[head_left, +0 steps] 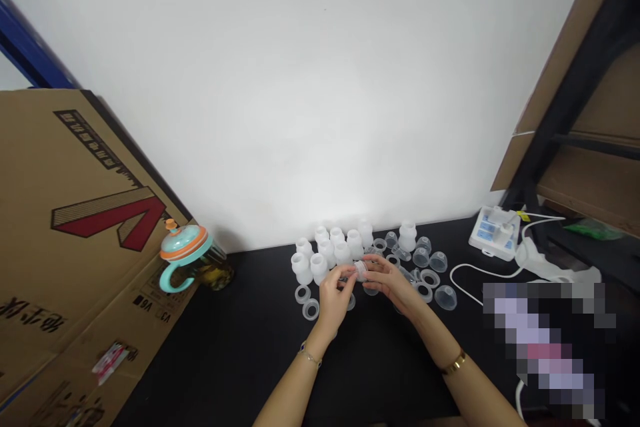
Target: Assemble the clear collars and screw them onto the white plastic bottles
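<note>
two hands point(334, 297) point(396, 285) hold a seemingly clear piece point(361, 271); tabletop point(235, 347) stretches leftward to carton point(75, 267).

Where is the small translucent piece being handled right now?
In the head view, the small translucent piece is low, just right of centre, held between the left hand and right hand, in front of the white bottles.

Clear piece point(361, 272): small, held in lower centre of frame, partly covered; exact form too small to tell. White bottles point(303, 269): translucent, open-necked, upright, clustered just left of and above it; one stands apart to the right. Rings point(311, 309): pale, flat, two at lower left of the cluster, more to the right. Caps point(445, 297): clear, domed, scattered right of centre.
</note>
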Motion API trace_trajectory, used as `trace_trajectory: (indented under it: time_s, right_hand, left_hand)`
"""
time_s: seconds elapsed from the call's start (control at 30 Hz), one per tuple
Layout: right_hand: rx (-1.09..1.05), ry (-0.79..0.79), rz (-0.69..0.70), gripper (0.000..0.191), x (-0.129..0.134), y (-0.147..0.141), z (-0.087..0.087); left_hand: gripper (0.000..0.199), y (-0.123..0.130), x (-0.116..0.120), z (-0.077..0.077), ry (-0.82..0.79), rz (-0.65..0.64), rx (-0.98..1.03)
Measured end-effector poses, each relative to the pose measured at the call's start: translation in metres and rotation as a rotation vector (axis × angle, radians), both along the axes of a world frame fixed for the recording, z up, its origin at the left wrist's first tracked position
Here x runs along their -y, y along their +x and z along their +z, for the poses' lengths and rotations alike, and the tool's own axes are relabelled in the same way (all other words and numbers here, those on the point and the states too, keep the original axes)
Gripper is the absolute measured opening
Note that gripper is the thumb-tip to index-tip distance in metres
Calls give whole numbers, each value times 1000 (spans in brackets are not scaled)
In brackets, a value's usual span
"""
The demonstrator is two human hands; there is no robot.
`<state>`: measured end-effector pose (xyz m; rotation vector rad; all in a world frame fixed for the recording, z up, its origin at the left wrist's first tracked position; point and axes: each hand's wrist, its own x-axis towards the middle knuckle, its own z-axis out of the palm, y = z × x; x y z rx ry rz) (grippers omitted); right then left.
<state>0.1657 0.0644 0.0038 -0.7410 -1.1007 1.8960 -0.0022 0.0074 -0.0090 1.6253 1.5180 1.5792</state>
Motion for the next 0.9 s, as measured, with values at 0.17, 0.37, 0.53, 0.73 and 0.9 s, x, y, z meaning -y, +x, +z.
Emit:
trace_trajectory:
  time_s: [0.17, 0.37, 0.53, 0.73, 0.9]
  right_hand:
    - [23, 18, 12, 46, 1, -1, 2]
    - [31, 30, -17, 45, 0, -1, -1]
    - [19, 25, -23, 45, -1, 0, -2]
    - [1, -6, -48, 42, 0, 0, 1]
    - [-17, -23, -92, 39, 0, 0, 2]
  left_hand:
    - [22, 1, 2, 3, 6, -17, -31]
    - [22, 1, 1, 3, 16, -5, -57]
    - [22, 1, 1, 3, 5, -3, -61]
    - [20, 2, 2, 5, -5, -13, -72]
    - [18, 2, 2, 4, -4, -9, -88]
